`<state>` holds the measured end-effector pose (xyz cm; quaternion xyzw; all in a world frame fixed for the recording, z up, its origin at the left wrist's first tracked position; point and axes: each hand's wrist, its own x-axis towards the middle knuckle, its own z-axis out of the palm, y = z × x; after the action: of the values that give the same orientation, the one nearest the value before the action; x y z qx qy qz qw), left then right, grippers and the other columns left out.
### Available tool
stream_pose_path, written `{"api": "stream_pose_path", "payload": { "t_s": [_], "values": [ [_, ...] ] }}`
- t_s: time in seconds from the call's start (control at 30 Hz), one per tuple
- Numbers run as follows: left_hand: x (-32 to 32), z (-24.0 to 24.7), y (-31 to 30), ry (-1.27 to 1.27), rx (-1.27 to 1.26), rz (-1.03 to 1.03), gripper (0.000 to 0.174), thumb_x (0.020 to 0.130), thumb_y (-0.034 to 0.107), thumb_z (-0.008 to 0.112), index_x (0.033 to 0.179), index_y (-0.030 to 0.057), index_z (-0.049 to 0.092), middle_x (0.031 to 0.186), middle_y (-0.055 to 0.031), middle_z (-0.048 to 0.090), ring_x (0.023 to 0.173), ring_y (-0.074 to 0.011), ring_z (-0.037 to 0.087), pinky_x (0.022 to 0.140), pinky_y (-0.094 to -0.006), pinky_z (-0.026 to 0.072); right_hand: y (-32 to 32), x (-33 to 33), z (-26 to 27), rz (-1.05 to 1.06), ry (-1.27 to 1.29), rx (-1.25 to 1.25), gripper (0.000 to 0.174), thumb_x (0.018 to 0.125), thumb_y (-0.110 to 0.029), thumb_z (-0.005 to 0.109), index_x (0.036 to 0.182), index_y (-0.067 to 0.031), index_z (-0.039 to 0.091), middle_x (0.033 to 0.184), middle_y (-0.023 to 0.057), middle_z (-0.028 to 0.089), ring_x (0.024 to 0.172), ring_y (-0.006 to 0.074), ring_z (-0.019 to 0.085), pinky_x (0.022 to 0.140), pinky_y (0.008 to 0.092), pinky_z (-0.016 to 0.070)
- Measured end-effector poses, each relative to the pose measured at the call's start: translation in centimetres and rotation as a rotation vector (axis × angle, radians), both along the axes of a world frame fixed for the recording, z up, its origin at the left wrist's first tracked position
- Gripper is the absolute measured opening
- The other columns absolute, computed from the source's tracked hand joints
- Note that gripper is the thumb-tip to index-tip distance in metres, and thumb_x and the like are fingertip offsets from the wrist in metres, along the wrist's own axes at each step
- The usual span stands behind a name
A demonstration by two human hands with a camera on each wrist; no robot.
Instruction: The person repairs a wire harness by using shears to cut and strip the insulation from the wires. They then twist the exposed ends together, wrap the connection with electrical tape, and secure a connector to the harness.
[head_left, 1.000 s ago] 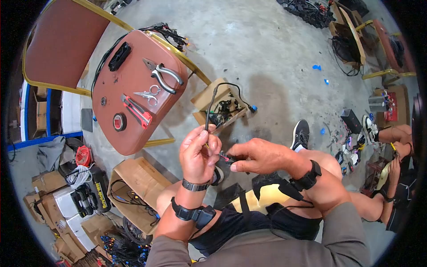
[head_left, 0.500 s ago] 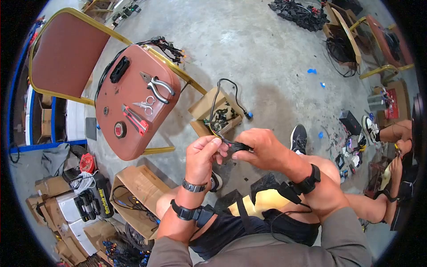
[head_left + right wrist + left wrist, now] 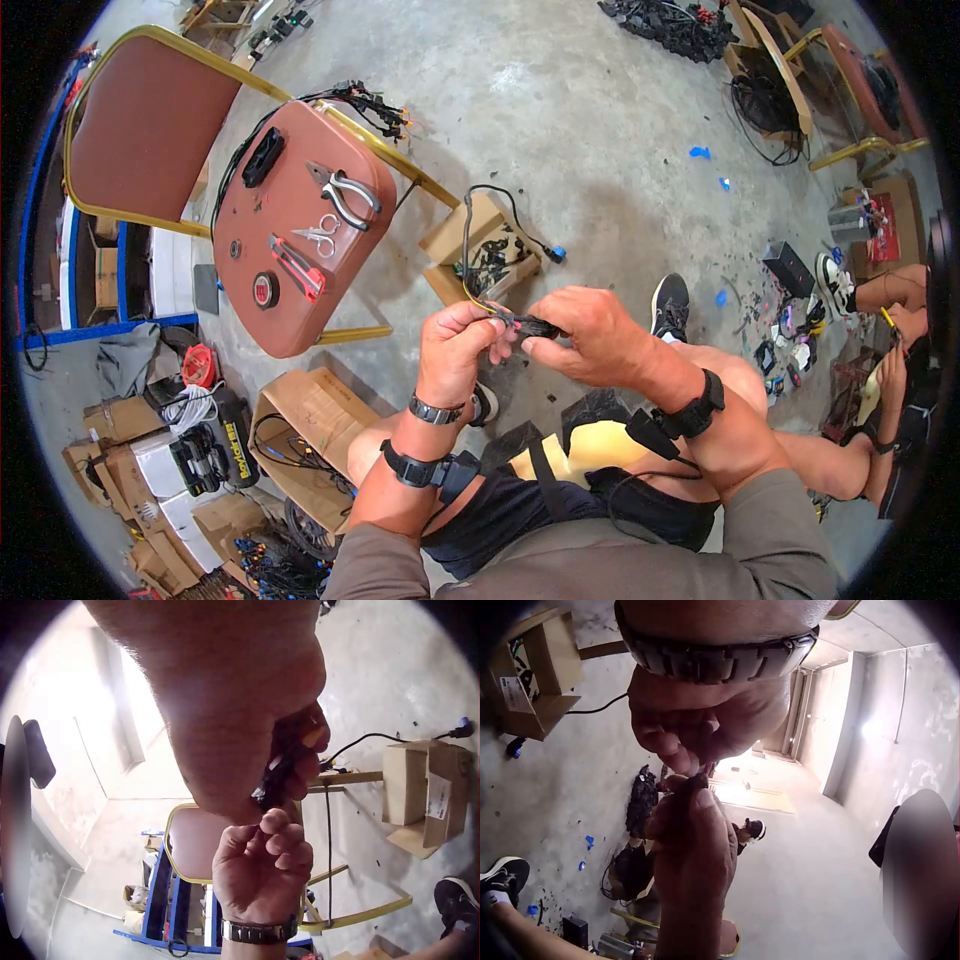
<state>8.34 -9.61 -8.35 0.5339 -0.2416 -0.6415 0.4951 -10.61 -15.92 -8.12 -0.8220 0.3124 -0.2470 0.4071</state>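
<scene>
In the head view my left hand (image 3: 452, 345) pinches the thin wires at the end of a black cable (image 3: 466, 235). That cable arches up and over to a blue-ended plug (image 3: 558, 254). Close against the left fingertips, my right hand (image 3: 595, 335) grips a small black part (image 3: 536, 327), its thumb below and fingers above. Yellow shows on the wires by the left thumb. From the right wrist, the dark part (image 3: 277, 776) sits within the curled right fingers, partly hidden. Both hands (image 3: 697, 847) meet fingertip to fingertip in the left wrist view.
A brown chair (image 3: 235, 215) at the left bears pliers (image 3: 345, 195), scissors (image 3: 320, 235), a red utility knife (image 3: 298, 268) and a tape roll (image 3: 264, 290). Beyond the hands stands an open carton (image 3: 450, 240) of small black parts. Another person's hands (image 3: 905, 330) work at the right.
The right hand has come up and in to the left one and now grips the black part. Cable and left hand have tipped, so the wires run between both hands.
</scene>
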Motion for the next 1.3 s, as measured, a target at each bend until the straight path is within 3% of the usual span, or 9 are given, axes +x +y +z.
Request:
{"api": "stream_pose_path", "payload": {
  "t_s": [0.3, 0.4, 0.47, 0.57, 0.7, 0.77, 0.87, 1.17, 1.3],
  "values": [
    [-0.4, -0.2, 0.7, 0.011, -0.017, 0.122, 0.006, 0.083, 0.001, 0.056, 0.081, -0.001, 0.061, 0.071, -0.0074, 0.064, 0.054, -0.011, 0.055, 0.05, -0.0238, 0.0436, 0.7, 0.8, -0.4, 0.023, -0.029, 0.094, 0.021, 0.083, -0.021, 0.058, 0.076, -0.0017, 0.053, 0.071, 0.0191, 0.057, 0.071, 0.0392, 0.058, 0.06, 0.0469, 0.0443],
    [-0.9, -0.7, 1.2, -0.016, -0.064, 0.202, 0.006, 0.084, 0.002, 0.056, 0.082, -0.0008, 0.06, 0.07, -0.0063, 0.062, 0.055, -0.01, 0.054, 0.05, -0.0231, 0.0431, 1.0, 1.0, -0.6, 0.019, -0.091, 0.195, 0.022, 0.088, -0.021, 0.053, 0.079, -0.0005, 0.055, 0.07, 0.016, 0.058, 0.067, 0.0327, 0.059, 0.06, 0.0421, 0.0448],
    [-0.9, -0.7, 1.3, -0.085, -0.086, 0.197, 0.006, 0.084, 0.002, 0.056, 0.083, -0.0008, 0.06, 0.07, -0.0059, 0.062, 0.055, -0.0095, 0.054, 0.05, -0.0227, 0.0431, 1.0, 1.1, -0.4, 0.05, -0.118, 0.796, 0.026, 0.092, -0.023, 0.049, 0.087, 0.0004, 0.058, 0.07, 0.0107, 0.059, 0.064, 0.0224, 0.058, 0.061, 0.0354, 0.0452],
    [-0.6, -0.5, 1.0, -0.137, -0.104, 0.172, 0.005, 0.084, 0.003, 0.056, 0.083, -0.0008, 0.06, 0.069, -0.0056, 0.062, 0.055, -0.0102, 0.054, 0.049, -0.0229, 0.0431, 0.6, 1.1, -0.1, 0.079, -0.158, 0.908, 0.028, 0.094, -0.025, 0.047, 0.094, 0.0002, 0.06, 0.071, 0.0073, 0.058, 0.066, 0.0149, 0.054, 0.063, 0.0303, 0.0447],
    [0.0, 0.2, 0.7, -0.124, -0.059, 0.06, 0.006, 0.083, 0.003, 0.057, 0.084, -0.0013, 0.061, 0.068, -0.0055, 0.062, 0.054, -0.0113, 0.055, 0.049, -0.0236, 0.0443, 0.6, 1.2, -0.1, 0.042, -0.112, 0.777, 0.027, 0.094, -0.023, 0.047, 0.095, 0.0005, 0.06, 0.074, 0.0115, 0.06, 0.068, 0.0198, 0.057, 0.065, 0.0325, 0.0457],
    [0.3, 0.0, 0.8, -0.14, -0.061, 0.031, 0.008, 0.084, 0.003, 0.057, 0.084, -0.0021, 0.063, 0.069, -0.0062, 0.063, 0.055, -0.0115, 0.056, 0.05, -0.0238, 0.0456, 0.8, 1.4, -0.2, 0.053, -0.1, 0.573, 0.026, 0.094, -0.022, 0.048, 0.095, 0.001, 0.06, 0.079, 0.0159, 0.061, 0.073, 0.0272, 0.06, 0.068, 0.0356, 0.0469],
    [0.5, 0.3, 0.7, -0.071, 0.013, 0.025, 0.01, 0.086, 0.005, 0.057, 0.083, -0.002, 0.064, 0.071, -0.0043, 0.063, 0.057, -0.0088, 0.055, 0.052, -0.0224, 0.0447, 0.6, 1.5, 0.3, 0.066, -0.096, 0.501, 0.024, 0.093, -0.02, 0.048, 0.097, 0.001, 0.059, 0.084, 0.0184, 0.061, 0.08, 0.0341, 0.061, 0.072, 0.0387, 0.0476],
    [0.0, 0.0, 1.1, -0.083, 0.025, 0.147, 0.011, 0.086, 0.004, 0.056, 0.08, -0.002, 0.063, 0.067, -0.0038, 0.061, 0.054, -0.0088, 0.053, 0.05, -0.0228, 0.0432, 0.9, 2.4, 0.8, 0.011, -0.12, 0.295, 0.022, 0.09, -0.021, 0.056, 0.1, -0.0013, 0.052, 0.086, 0.0191, 0.059, 0.08, 0.0366, 0.061, 0.067, 0.0407, 0.0478],
    [-0.5, 0.1, 1.1, -0.217, -0.026, 0.209, 0.012, 0.086, 0.004, 0.055, 0.076, -0.0008, 0.06, 0.066, -0.002, 0.06, 0.054, -0.0077, 0.051, 0.049, -0.0223, 0.041, 0.8, 2.8, 0.0, 0.058, -0.122, 0.15, 0.024, 0.09, -0.021, 0.057, 0.1, -0.0018, 0.049, 0.082, 0.0186, 0.059, 0.077, 0.0376, 0.061, 0.065, 0.0417, 0.0473]
  ]
}}
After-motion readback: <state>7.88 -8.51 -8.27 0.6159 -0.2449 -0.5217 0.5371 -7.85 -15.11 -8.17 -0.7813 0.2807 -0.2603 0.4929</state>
